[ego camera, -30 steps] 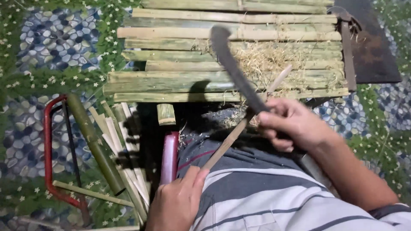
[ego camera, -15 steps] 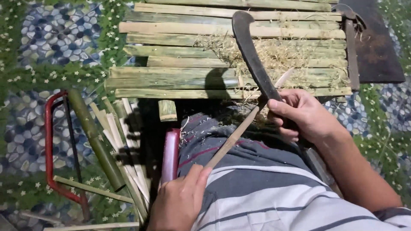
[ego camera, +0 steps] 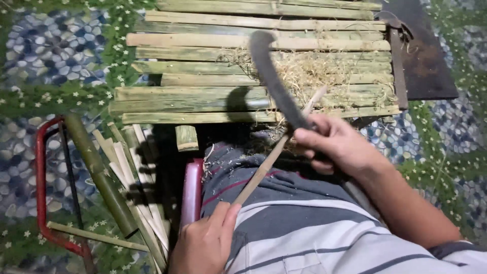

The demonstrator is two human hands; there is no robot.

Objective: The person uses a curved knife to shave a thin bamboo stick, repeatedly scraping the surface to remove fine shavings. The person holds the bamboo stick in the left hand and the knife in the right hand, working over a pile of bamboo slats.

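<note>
Diagonally across the lap runs a thin bamboo stick [ego camera: 269, 162], its long axis rising from lower left to upper right, the far tip pointing at the slats [ego camera: 253, 66]. Closed around the stick's near end is the left hand [ego camera: 205, 243]; the right hand [ego camera: 337, 144] is clenched on the handle of a dark curved knife [ego camera: 274, 78], whose blade arcs up and left. Pale, smooth and narrow, the stick crosses the blade just by the right hand. Dry, stringy shavings [ego camera: 314, 71] lie on the green, flat slats. A red-framed saw [ego camera: 43, 193] lies at left beside split strips [ego camera: 132, 172].
</note>
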